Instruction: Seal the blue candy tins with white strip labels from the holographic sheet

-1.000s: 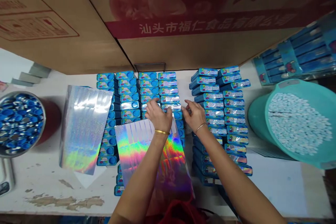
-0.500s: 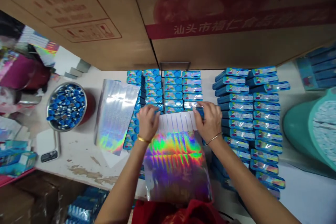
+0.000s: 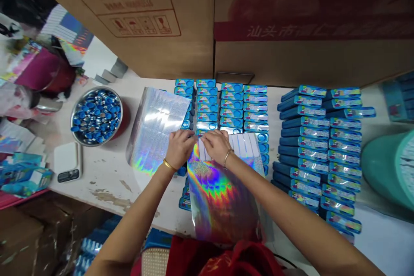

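A shiny rainbow holographic sticker sheet (image 3: 223, 207) lies in front of me, with a row of white strips (image 3: 247, 144) along its far edge. My left hand (image 3: 180, 148) is closed in a pinch at the sheet's far left corner. Close beside it, my right hand (image 3: 217, 144) is also closed, fingertips pinched at the far edge by the leftmost strips. What exactly lies between the fingertips is hard to make out. Under and beyond the sheet stand rows of small blue boxes (image 3: 232, 113). A second holographic sheet (image 3: 160, 125) rests on the left.
More blue boxes (image 3: 312, 142) stand in two columns on the right, beside a teal bucket (image 3: 377, 166). To the left are a metal bowl (image 3: 120, 114) of blue-and-silver caps and a white device (image 3: 67, 161). Large cardboard cartons (image 3: 187, 58) wall off the back.
My right hand has moved left from the sheet's far right corner to near my left hand. The view has shifted, so the table's things appear further right.
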The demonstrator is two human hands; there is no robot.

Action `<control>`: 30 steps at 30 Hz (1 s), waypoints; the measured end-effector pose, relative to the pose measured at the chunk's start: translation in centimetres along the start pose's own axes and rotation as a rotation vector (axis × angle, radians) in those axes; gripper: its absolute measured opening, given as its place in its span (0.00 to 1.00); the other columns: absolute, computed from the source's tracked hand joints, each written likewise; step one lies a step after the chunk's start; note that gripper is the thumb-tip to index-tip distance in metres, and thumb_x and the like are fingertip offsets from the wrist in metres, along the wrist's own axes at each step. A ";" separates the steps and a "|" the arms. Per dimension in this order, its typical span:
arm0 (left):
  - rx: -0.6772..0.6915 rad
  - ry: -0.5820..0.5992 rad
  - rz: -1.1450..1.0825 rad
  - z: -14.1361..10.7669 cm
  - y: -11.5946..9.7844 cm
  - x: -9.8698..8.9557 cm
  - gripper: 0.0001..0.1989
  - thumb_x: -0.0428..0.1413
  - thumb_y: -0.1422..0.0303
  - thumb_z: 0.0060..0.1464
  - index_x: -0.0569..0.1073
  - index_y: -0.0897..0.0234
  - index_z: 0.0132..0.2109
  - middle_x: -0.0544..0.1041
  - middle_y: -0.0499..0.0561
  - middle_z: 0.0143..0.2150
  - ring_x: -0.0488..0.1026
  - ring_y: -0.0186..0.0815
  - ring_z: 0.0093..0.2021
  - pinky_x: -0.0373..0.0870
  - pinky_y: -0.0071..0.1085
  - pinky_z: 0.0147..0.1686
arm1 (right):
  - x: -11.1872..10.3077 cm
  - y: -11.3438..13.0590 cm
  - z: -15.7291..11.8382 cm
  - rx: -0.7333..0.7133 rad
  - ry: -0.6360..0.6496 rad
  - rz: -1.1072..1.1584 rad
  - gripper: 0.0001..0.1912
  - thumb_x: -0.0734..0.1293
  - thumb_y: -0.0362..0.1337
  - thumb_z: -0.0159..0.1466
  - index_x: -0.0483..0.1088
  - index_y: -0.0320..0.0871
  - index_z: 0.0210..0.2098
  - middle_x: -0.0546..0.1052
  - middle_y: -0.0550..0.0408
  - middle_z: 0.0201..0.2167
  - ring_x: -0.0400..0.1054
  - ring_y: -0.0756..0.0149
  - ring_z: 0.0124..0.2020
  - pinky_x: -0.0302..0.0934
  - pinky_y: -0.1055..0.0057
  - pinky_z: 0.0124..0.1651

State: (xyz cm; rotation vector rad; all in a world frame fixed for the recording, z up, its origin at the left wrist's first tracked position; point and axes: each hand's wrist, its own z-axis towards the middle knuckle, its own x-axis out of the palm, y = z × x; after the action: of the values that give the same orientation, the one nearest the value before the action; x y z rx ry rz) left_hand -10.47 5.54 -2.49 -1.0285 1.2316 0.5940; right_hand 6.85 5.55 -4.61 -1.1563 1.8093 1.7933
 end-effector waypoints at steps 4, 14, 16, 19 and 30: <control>0.069 -0.060 0.072 -0.9 0.0 0.5 0.12 0.49 0.68 0.61 0.73 0.54 0.49 0.74 0.52 0.53 0.67 0.42 0.51 0.56 0.42 0.46 | 0.2 0.3 0.3 0.071 0.001 0.061 0.11 0.60 0.36 0.66 0.72 0.44 0.31 0.78 0.56 0.34 0.67 0.63 0.42 0.45 0.64 0.46; -0.043 -0.121 -0.082 -5.8 -3.1 -2.0 0.04 0.51 0.71 0.59 0.70 0.61 0.37 0.77 0.51 0.36 0.70 0.38 0.40 0.58 0.39 0.43 | 1.8 1.2 1.5 0.166 0.011 -0.015 0.13 0.58 0.35 0.66 0.73 0.43 0.31 0.78 0.49 0.36 0.66 0.57 0.42 0.49 0.60 0.47; -0.221 -0.262 -0.277 -6.3 -4.4 -3.6 0.02 0.54 0.70 0.58 0.69 0.61 0.35 0.75 0.49 0.33 0.70 0.35 0.37 0.59 0.38 0.43 | 1.9 1.2 1.3 0.106 -0.063 0.045 0.14 0.58 0.38 0.67 0.74 0.43 0.36 0.77 0.47 0.38 0.65 0.56 0.44 0.50 0.58 0.49; -0.559 -0.507 -0.742 -5.3 -5.9 -5.0 0.07 0.59 0.66 0.54 0.67 0.61 0.35 0.73 0.48 0.34 0.71 0.33 0.37 0.64 0.33 0.41 | 1.2 1.1 -0.1 -0.039 -0.251 0.346 0.21 0.54 0.48 0.68 0.73 0.44 0.44 0.75 0.46 0.45 0.63 0.56 0.49 0.52 0.58 0.52; -0.724 -0.363 -1.259 1.9 -9.8 1.4 0.09 0.62 0.65 0.47 0.70 0.63 0.30 0.70 0.45 0.27 0.68 0.30 0.30 0.64 0.27 0.33 | -5.1 -1.6 -7.8 0.237 -0.325 0.752 0.15 0.61 0.48 0.65 0.65 0.44 0.28 0.67 0.59 0.25 0.62 0.68 0.30 0.57 0.70 0.36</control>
State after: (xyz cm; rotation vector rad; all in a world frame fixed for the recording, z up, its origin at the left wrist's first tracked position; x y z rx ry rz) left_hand -0.97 2.59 -0.74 -1.9152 -0.1318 0.1655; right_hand 13.43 -0.03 -0.89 -0.0573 2.3256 1.8873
